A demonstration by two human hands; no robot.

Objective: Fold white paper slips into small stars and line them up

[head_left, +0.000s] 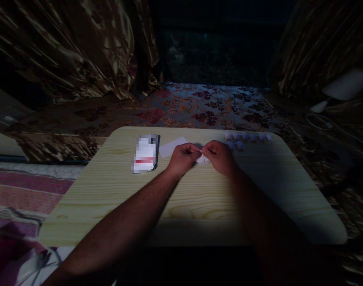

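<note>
My left hand (184, 159) and my right hand (218, 157) meet over the far middle of the table. Thumbs and fingertips of both pinch a small piece of white paper (202, 159), mostly hidden by the fingers. Just left of my left hand lies a flat pale sheet of paper (171, 147). Beyond and right of my right hand sit several small pale folded paper pieces (252, 137), most in a row along the far edge, with two more (239, 145) nearer.
A smartphone (144, 154), its screen blurred out, lies on the wooden table (109, 198) at the left. Past the far edge is a flower-patterned cloth surface (211, 105). A white lamp (346, 85) stands at the right, and curtains (103, 47) hang behind.
</note>
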